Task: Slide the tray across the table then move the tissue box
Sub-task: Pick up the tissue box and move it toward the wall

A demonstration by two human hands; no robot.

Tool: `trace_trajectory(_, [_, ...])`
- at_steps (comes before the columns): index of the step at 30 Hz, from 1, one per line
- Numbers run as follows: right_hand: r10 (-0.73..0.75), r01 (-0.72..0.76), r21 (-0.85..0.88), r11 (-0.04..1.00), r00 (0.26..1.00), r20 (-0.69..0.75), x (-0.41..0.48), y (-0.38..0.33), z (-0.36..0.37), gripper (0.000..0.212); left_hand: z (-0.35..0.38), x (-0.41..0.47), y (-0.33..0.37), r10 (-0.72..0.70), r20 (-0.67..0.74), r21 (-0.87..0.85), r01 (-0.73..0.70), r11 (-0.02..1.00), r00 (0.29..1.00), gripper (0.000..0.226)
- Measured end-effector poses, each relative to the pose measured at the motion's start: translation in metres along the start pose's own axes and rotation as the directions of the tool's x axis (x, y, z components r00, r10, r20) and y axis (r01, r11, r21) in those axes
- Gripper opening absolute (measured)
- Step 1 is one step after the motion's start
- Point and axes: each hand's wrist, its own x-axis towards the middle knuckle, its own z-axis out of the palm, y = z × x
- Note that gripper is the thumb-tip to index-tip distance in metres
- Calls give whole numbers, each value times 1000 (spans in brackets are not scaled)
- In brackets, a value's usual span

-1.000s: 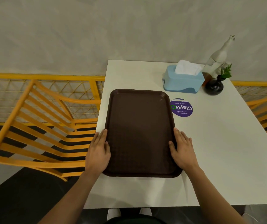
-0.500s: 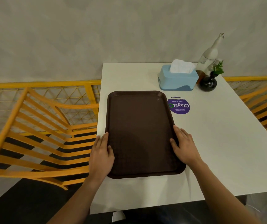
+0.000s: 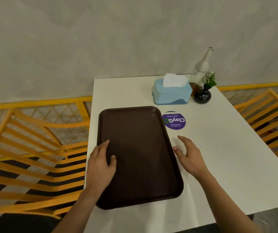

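Note:
A dark brown tray (image 3: 140, 155) lies flat on the white table (image 3: 219, 157), along its left side. My left hand (image 3: 101, 163) rests on the tray's left rim, fingers laid over the edge onto the tray floor. My right hand (image 3: 189, 154) hovers just off the tray's right rim with its fingers spread, holding nothing. A light blue tissue box (image 3: 171, 91) with white tissue sticking out stands at the far side of the table, beyond the tray's far right corner.
A purple round sticker (image 3: 174, 121) lies on the table between tray and tissue box. A black vase with a green sprig (image 3: 202, 95) and a pale bottle (image 3: 201, 68) stand right of the box. Orange slatted chairs (image 3: 34, 148) flank the table.
My right hand has come off the tray's right rim and opened. My left hand has shifted further onto the tray. The view has tilted and the tray sits slightly turned.

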Motion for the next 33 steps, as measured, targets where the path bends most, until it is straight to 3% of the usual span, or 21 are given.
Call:
trace_trajectory(6, [-36, 36, -1, 999, 999, -23, 48, 14, -36, 59, 38, 50, 74, 46, 48, -82, -42, 996, 998, 65])
trace_trajectory(14, [-51, 52, 15, 999, 996, -71, 158, 50, -82, 72, 89, 140, 158, 118, 7, -74, -117, 990, 993, 65])
trace_trajectory(26, [-75, 72, 192, 979, 997, 7, 275, 85, -58, 87, 158, 228, 204, -69, 76, -150, 79, 986, 995, 104])
trace_trajectory(33, [-150, 128, 348, 929, 988, 38, 292, 86, -49, 78, 170, 256, 208, -96, 109, -141, 111, 984, 989, 111])
